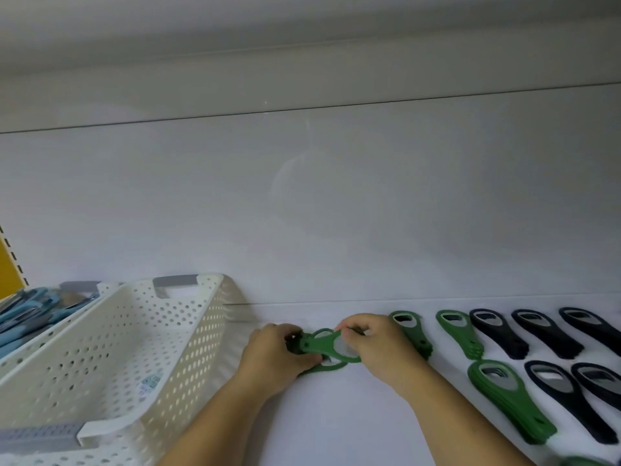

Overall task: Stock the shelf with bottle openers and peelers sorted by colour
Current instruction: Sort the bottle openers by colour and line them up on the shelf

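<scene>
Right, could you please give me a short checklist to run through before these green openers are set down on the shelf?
1. Grip: left hand and right hand both hold the green plastic bottle openers: ok.
2. Held openers squared up: not ok, they fan apart.
3. Colour match: a green opener stack lies just to the right: ok.
4. Separation: black bottle openers lie further right: ok.
5. Supply: white perforated plastic basket emptied: cannot tell, its floor is hidden.

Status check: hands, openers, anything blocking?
Hands: left hand, right hand both gripping green openers. On shelf, beside green stack. Clearance: white basket close on left, not blocking.
</scene>
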The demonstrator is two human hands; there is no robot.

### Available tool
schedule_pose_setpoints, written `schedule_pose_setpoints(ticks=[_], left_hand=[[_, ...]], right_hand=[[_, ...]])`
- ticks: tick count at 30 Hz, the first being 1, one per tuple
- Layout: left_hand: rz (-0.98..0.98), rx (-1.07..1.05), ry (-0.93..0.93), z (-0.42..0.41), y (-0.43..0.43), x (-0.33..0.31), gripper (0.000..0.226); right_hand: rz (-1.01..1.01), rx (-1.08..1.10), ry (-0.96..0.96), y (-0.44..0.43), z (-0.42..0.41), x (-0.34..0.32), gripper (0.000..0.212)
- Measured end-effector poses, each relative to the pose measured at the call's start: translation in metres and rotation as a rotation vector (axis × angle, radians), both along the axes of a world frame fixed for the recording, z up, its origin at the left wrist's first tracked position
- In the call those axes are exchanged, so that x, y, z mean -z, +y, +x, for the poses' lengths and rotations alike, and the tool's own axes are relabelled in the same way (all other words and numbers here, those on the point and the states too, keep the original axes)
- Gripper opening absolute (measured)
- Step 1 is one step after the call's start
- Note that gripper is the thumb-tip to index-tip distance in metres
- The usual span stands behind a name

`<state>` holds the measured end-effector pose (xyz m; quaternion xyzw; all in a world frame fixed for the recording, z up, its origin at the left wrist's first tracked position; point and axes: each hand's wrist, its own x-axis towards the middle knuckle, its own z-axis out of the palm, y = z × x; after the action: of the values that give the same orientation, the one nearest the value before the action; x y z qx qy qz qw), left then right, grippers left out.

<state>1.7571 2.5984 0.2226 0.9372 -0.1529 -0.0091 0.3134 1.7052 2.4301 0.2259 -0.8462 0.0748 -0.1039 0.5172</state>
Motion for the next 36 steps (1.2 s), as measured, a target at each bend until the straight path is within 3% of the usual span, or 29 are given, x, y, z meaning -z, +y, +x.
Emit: schedule_pose_setpoints(ticks=[4, 6, 10, 15, 20, 25, 30, 36], left_hand=[[-0.255, 0.165, 0.253, -0.006, 0.001, -0.006, 0.033], [-0.308, 0.168, 0.294, -0.007, 0.003, -0.009, 0.026], [-0.329, 0.134, 0.288, -0.004, 0.007, -0.011, 0.034], [-0.177, 0.116, 0.201, -0.005, 0.009, -0.012, 0.053], [-0.315, 0.015, 0.262, -0.005, 0.012, -0.017, 0.055], [-0.342, 0.043, 0.260, -0.010, 0.008, -0.020, 0.058], [-0.455, 0.052, 0.265, -0.011, 0.005, -0.019, 0.052], [-0.549, -0.080, 0.249, -0.006, 0.007, -0.018, 0.048]], right_hand=[[-0.136, -0.037, 0.047, -0.002, -0.001, -0.002, 0.022], [-0.147, -0.046, 0.044, -0.005, -0.001, -0.001, 0.019], [-0.111, -0.040, 0.058, -0.009, 0.000, 0.000, 0.020], [-0.007, 0.115, -0.019, -0.010, 0.004, 0.006, 0.025], [0.069, 0.213, -0.079, -0.011, 0.007, 0.006, 0.021], [0.139, 0.150, -0.033, -0.008, 0.005, 0.004, 0.022], [0.001, -0.016, 0.106, 0.006, 0.000, 0.000, 0.016], [-0.106, 0.017, 0.122, 0.009, -0.002, 0.001, 0.013]])
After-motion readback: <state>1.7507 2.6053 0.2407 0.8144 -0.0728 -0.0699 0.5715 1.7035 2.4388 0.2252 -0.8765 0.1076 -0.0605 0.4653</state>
